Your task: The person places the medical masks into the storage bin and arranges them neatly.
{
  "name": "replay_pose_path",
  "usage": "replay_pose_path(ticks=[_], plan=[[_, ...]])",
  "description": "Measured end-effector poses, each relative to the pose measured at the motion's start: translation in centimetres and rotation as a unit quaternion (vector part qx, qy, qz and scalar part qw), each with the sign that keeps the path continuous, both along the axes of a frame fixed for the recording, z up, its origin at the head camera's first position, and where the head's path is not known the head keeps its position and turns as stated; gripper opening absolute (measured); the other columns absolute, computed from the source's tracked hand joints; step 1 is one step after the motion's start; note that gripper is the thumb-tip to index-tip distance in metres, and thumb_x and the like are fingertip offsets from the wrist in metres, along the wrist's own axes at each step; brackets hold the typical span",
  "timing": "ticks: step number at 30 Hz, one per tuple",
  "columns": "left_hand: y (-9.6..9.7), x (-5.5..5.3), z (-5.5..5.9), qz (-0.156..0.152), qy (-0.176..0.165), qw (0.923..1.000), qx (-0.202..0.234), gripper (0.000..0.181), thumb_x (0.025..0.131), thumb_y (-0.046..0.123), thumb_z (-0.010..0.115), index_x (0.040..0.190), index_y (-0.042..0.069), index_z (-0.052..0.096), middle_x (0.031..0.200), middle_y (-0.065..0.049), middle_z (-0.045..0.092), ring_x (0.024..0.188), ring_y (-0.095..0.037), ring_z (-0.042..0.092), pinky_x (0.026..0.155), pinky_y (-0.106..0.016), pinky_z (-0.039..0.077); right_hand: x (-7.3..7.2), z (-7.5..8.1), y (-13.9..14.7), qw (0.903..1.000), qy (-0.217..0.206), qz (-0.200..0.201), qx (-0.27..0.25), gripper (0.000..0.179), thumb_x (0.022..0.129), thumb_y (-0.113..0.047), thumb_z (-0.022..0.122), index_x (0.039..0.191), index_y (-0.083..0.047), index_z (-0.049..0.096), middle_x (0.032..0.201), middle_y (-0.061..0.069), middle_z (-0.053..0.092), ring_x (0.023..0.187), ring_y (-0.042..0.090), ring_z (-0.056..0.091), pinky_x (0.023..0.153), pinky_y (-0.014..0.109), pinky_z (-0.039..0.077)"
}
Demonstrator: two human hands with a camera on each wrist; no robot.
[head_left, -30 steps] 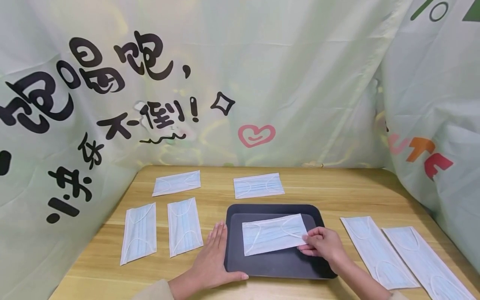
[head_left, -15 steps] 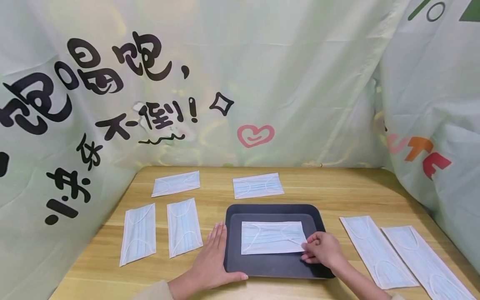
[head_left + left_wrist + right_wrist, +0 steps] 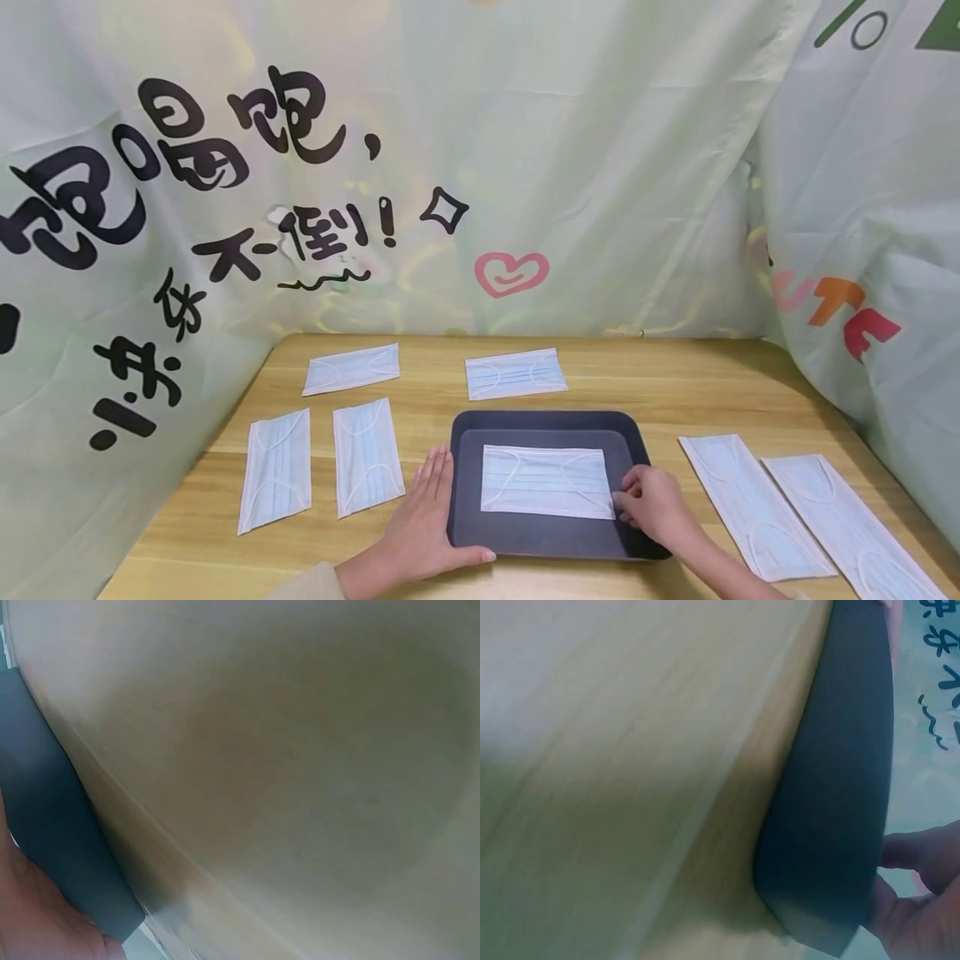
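A pale blue face mask [image 3: 547, 482] with white ear loops lies flat inside a dark grey tray [image 3: 551, 536]. My right hand [image 3: 654, 504] reaches over the tray's right rim, and its bent thumb and fingertips pinch the mask's right edge near the lower corner. My left hand [image 3: 420, 525] rests against the tray's left side, fingers straight and thumb spread along the front edge. In the left wrist view the tray's outer wall [image 3: 56, 787] shows beside that hand. The right wrist view catches the other wall [image 3: 832, 772], with the right fingers beyond its rim.
Two face masks lie at the back, a left one [image 3: 351, 369] and a middle one [image 3: 516, 373]. Two more, an outer mask [image 3: 274, 469] and an inner mask [image 3: 368, 457], lie left of the tray. Another pair [image 3: 757, 504] lies at right. Printed curtains [image 3: 600, 167] enclose the wooden table [image 3: 675, 375].
The mask in the tray has turned from a slant to nearly straight, its right end coming down towards me. My right hand followed slightly down and right. The left hand stayed put.
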State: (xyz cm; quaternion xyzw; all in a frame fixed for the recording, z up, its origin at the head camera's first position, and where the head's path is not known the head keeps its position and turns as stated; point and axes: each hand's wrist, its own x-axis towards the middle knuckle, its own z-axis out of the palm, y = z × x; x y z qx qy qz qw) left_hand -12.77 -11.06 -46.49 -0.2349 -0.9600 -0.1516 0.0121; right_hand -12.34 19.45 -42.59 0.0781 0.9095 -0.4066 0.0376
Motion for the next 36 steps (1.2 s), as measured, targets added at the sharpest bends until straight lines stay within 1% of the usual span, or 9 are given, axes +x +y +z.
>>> replay_pose_path(ticks=[3,8,15,18,24,26,29,32,36], plan=[[0.0,0.0,0.0,0.000,-0.005,1.0000,0.001,0.127,0.064,0.086,0.047,0.144,-0.008,0.018,0.153,-0.024,0.016,0.142,-0.036,0.015,0.113,-0.047,0.024,0.3,0.5,0.2,0.9962,0.052,0.022,0.067,0.009,0.077,0.005,0.065,0.078,0.005,0.056,0.061,0.006,0.062,0.051,0.013,0.059,0.046,0.021,0.047],[0.0,-0.1,0.0,0.001,-0.013,0.9999,-0.005,0.128,0.064,0.086,0.046,0.145,-0.007,0.016,0.153,-0.023,0.013,0.143,-0.035,0.013,0.114,-0.046,0.022,0.9,1.2,0.8,0.9861,0.133,0.036,0.094,0.008,0.076,0.002,0.068,0.078,0.000,0.061,0.068,0.005,0.067,0.056,0.007,0.058,0.052,0.019,0.047],[0.1,0.0,0.0,0.000,-0.016,0.9999,-0.004,0.128,0.064,0.086,0.047,0.145,-0.007,0.015,0.154,-0.023,0.013,0.143,-0.035,0.012,0.114,-0.046,0.022,1.7,1.0,2.0,0.9510,0.297,0.016,0.086,0.016,0.069,0.006,0.074,0.078,-0.003,0.064,0.066,0.001,0.066,0.059,-0.008,0.054,0.051,0.014,0.048],[0.1,0.0,0.0,0.002,-0.013,0.9999,-0.001,0.127,0.064,0.086,0.048,0.145,-0.007,0.016,0.153,-0.024,0.013,0.143,-0.035,0.012,0.113,-0.046,0.023,2.0,0.5,2.7,0.9419,0.328,0.004,0.071,0.020,0.067,0.008,0.074,0.082,-0.002,0.065,0.071,0.005,0.068,0.065,-0.011,0.054,0.054,0.009,0.046],[0.0,0.1,0.1,0.002,-0.010,1.0000,0.000,0.127,0.063,0.085,0.049,0.144,-0.008,0.017,0.153,-0.024,0.014,0.142,-0.036,0.013,0.113,-0.046,0.023,2.6,-0.7,4.2,0.9127,0.402,-0.005,0.074,0.035,0.060,0.013,0.074,0.093,0.003,0.065,0.084,0.015,0.068,0.074,-0.012,0.055,0.064,0.003,0.044],[0.0,0.0,0.1,0.003,-0.013,0.9999,-0.003,0.128,0.064,0.085,0.049,0.145,-0.007,0.016,0.153,-0.024,0.013,0.143,-0.036,0.013,0.113,-0.046,0.022,2.9,-1.1,4.8,0.9095,0.408,-0.010,0.080,0.038,0.061,0.012,0.075,0.097,0.004,0.065,0.088,0.014,0.067,0.079,-0.014,0.052,0.068,0.002,0.043],[0.0,0.0,0.1,0.003,-0.016,0.9999,-0.003,0.128,0.064,0.086,0.048,0.145,-0.007,0.015,0.153,-0.024,0.013,0.143,-0.035,0.012,0.114,-0.046,0.023,3.3,-1.5,5.7,0.9136,0.398,-0.030,0.079,0.039,0.064,0.009,0.074,0.101,0.002,0.064,0.096,-0.014,0.065,0.084,-0.023,0.044,0.062,0.004,0.042],[0.0,0.0,0.0,0.002,-0.016,0.9999,-0.003,0.128,0.064,0.086,0.048,0.145,-0.007,0.015,0.153,-0.024,0.013,0.143,-0.036,0.012,0.114,-0.045,0.022,3.7,-1.8,6.6,0.9161,0.390,-0.055,0.075,0.038,0.065,0.007,0.075,0.100,0.002,0.064,0.103,-0.039,0.048,0.085,-0.028,0.039,0.057,0.006,0.041],[0.0,0.1,0.0,0.002,-0.011,0.9999,0.001,0.127,0.064,0.085,0.049,0.144,-0.008,0.017,0.153,-0.024,0.014,0.142,-0.036,0.013,0.113,-0.047,0.023,4.2,-2.1,7.3,0.9168,0.382,-0.091,0.071,0.039,0.062,0.006,0.078,0.099,0.001,0.065,0.102,-0.047,0.041,0.084,-0.031,0.040,0.060,0.003,0.040]])
